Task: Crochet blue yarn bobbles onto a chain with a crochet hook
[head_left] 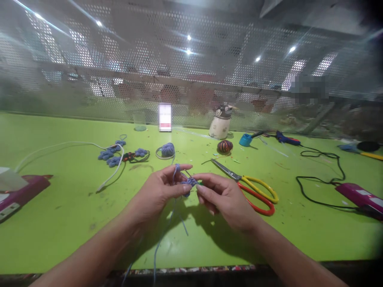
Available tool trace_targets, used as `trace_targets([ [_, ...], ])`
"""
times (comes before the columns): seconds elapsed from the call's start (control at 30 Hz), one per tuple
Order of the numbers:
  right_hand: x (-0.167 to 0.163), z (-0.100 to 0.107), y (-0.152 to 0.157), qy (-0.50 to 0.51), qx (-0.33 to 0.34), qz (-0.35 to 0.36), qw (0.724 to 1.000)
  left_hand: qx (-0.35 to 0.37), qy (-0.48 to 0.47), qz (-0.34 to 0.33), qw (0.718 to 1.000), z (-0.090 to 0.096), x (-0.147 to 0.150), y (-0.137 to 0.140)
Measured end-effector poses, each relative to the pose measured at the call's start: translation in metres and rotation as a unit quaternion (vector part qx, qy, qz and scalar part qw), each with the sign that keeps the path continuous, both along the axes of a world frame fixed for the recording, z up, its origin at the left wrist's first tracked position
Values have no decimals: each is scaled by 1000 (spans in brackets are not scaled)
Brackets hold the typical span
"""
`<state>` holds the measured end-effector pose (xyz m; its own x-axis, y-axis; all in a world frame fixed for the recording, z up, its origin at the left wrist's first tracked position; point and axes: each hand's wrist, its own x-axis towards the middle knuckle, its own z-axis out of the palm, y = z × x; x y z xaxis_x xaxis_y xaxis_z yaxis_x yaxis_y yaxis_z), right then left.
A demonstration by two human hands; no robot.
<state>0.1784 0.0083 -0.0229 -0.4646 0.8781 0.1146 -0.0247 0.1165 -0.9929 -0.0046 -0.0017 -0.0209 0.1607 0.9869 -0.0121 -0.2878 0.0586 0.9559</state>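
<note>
My left hand (163, 185) pinches a small piece of blue-purple crochet (189, 183) between thumb and fingers, and yarn loops round its raised index finger. My right hand (220, 195) is closed on a thin crochet hook (188, 173), whose metal shaft shows at the piece; most of its handle is hidden by the fingers. Loose yarn strands (172, 215) hang below the hands toward the table's front edge. Behind the hands sits a ball of blue-purple yarn (168, 150). Scissors (245, 183) with one yellow and one red handle lie just right of my right hand.
Crocheted blue flowers (112, 153) and a white cable (119, 163) lie left. Farther back are a lit phone screen (165, 117), a white jug (220, 123), a dark multicoloured yarn ball (225, 146) and a blue glue gun (287, 138). Power strips (359, 197) (25, 193) flank the green table (74, 223).
</note>
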Motion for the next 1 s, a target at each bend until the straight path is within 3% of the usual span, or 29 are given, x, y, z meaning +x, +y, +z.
trace_targets([
  [0.23,-2,-1,1,39,-68,-3,997,14,1,14,1000,3,-1,1],
  [0.67,1,0,2,52,-87,-15,995,3,20,-1,1000,6,-2,-1],
  [1.0,0,0,3,74,-103,-19,992,14,70,30,997,7,-5,-1],
])
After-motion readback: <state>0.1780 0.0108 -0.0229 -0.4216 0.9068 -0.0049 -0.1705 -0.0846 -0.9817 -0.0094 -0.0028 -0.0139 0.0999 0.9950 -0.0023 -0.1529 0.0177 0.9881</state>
